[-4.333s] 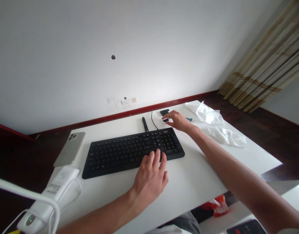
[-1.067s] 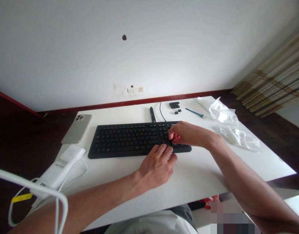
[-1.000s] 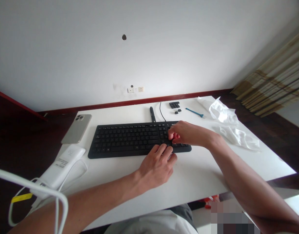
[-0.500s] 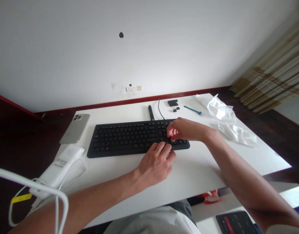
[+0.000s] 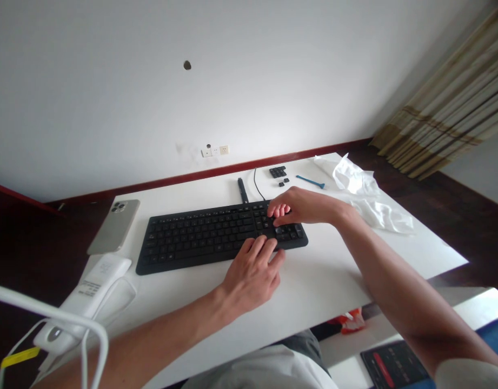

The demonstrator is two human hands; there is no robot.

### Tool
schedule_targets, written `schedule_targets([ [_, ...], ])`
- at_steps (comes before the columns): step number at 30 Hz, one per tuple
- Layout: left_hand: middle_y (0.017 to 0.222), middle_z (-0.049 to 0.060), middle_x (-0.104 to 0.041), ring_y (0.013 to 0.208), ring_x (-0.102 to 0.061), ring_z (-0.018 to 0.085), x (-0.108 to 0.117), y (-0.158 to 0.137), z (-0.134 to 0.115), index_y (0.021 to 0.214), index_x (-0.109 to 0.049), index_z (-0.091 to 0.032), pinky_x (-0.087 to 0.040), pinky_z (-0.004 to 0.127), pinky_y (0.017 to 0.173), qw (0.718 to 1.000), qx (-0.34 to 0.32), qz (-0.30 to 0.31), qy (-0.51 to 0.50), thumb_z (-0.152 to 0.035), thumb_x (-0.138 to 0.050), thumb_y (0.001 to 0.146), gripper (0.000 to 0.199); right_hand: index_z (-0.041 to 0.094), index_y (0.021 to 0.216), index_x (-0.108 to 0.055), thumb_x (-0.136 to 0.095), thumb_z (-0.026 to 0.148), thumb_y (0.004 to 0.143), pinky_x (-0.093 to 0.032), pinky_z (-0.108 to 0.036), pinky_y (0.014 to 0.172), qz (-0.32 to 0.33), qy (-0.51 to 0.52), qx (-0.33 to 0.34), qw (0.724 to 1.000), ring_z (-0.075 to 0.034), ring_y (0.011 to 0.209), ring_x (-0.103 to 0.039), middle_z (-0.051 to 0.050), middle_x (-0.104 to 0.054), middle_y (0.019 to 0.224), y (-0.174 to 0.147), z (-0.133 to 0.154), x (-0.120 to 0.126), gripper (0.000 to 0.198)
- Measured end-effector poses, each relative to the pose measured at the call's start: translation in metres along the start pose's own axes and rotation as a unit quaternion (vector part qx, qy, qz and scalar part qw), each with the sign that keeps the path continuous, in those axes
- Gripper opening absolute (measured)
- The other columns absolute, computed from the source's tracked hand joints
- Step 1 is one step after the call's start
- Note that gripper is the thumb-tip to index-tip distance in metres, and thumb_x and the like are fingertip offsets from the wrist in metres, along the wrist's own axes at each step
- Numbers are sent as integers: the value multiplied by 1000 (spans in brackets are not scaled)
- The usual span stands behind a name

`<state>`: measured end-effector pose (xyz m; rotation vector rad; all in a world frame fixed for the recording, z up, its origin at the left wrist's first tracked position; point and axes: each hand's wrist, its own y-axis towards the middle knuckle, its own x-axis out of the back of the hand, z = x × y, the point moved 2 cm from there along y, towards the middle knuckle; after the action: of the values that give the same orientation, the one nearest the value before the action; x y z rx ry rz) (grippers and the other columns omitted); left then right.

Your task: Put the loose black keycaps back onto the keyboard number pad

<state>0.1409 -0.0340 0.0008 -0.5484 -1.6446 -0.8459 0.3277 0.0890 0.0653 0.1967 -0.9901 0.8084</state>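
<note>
So the black keyboard sits flat across the middle of the white table, long side facing the person. The left hand lies palm down at the front edge of the keyboard, fingers loosely spread with the tips on the bottom row near the right end, not gripping anything. The right hand is over the number pad area, fingers curled down and pinched together on the keys; can't tell if there's a keycap between them or if it's just pressing.

Compared with half a second ago, both hands are in pretty much the same spots on the keyboard. The right hand seems a bit further back over the pad. The head camera has shifted, so everything sits a little more left in view.

Behind the keyboard there's a small cluster of loose black keycaps, with a thin blue tool just to their right. Crumpled white plastic wrap is at the right end of the table. A phone lies face down off the keyboard's left end.
</note>
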Motion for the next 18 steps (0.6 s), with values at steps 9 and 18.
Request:
schedule_targets([
  [9,167,6,-37,156,-25,35,-2,7,7,159,-40,-28,-19,59,127,1000,2,-16,-18,-39,-61,95,69,19,82,-73,-62,62,88,-35,-28,62,-301,21,-78,950,-14,61,-47,3,-54,59,6,-43,20,45],
  [18,167,8,-37,158,-22,35,-3,7,8,160,-41,-27,-19,63,127,1000,14,0,-19,-44,-63,94,72,24,60,-35,-69,71,80,-24,-27,52,-283,345,38,894,-10,54,-23,7,-27,56,7,-8,10,62],
])
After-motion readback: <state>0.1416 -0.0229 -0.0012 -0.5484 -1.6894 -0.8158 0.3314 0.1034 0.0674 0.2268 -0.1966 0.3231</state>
